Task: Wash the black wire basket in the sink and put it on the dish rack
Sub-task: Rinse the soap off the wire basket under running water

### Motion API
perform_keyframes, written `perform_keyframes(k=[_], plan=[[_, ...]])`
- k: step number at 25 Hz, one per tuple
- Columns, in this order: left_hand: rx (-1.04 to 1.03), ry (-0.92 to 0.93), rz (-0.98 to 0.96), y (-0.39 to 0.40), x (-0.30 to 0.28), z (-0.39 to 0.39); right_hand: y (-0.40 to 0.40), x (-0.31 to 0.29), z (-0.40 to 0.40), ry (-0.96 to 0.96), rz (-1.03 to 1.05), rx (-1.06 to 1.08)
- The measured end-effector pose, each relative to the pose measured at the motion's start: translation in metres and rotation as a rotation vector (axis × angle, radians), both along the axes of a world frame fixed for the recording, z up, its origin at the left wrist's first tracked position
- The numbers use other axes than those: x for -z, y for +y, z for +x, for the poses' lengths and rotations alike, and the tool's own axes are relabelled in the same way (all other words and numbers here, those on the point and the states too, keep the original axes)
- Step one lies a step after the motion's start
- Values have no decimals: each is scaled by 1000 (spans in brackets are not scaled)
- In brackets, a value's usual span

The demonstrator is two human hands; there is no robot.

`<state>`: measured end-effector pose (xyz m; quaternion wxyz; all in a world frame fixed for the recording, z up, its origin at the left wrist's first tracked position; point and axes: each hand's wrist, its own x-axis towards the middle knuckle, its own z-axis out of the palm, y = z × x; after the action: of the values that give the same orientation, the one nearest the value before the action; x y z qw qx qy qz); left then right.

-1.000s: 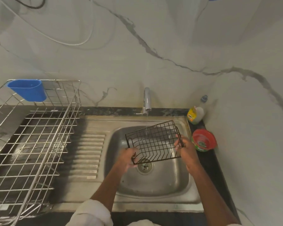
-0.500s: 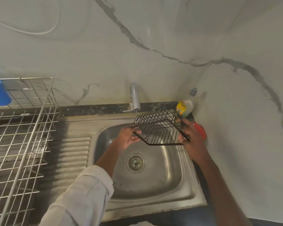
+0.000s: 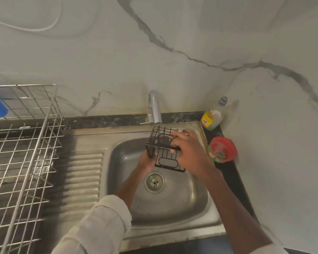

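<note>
Over the sink, both hands grip the black wire basket.

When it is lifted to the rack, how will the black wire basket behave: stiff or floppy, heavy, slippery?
The black wire basket is probably stiff: its thin bars keep a boxy shape while the left hand and right hand hold it. It looks light, being mostly open grid. If wet, the smooth coated wires might be slippery, so two hands seem sensible.
</note>
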<state>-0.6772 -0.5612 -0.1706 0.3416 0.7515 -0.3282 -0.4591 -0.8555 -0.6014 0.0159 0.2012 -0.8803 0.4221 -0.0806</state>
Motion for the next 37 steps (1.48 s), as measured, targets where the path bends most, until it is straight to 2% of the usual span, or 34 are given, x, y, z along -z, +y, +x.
perform_keyframes(k=[3,6,8,10,15,20,29,32,37], plan=[[-154,77,14,28,1,5,-7,-2,36,117,-6,-140],[-310,156,54,48,25,14,-3,0,61,191,-19,-302],[-359,153,64,56,50,17,-4,3,71,200,0,-338],[-410,121,83,60,34,14,-10,1,78,218,46,-344],[-329,-13,23,50,-1,5,-29,-14,66,247,166,-271],[-301,-34,-1,48,0,-9,-21,-16,59,354,80,-296],[-390,-56,27,75,-9,-7,-14,-21,80,363,123,-385],[-370,-113,11,73,-9,-4,-26,-19,82,349,191,-344],[-319,-149,5,64,-11,-5,-21,-20,65,332,173,-294]])
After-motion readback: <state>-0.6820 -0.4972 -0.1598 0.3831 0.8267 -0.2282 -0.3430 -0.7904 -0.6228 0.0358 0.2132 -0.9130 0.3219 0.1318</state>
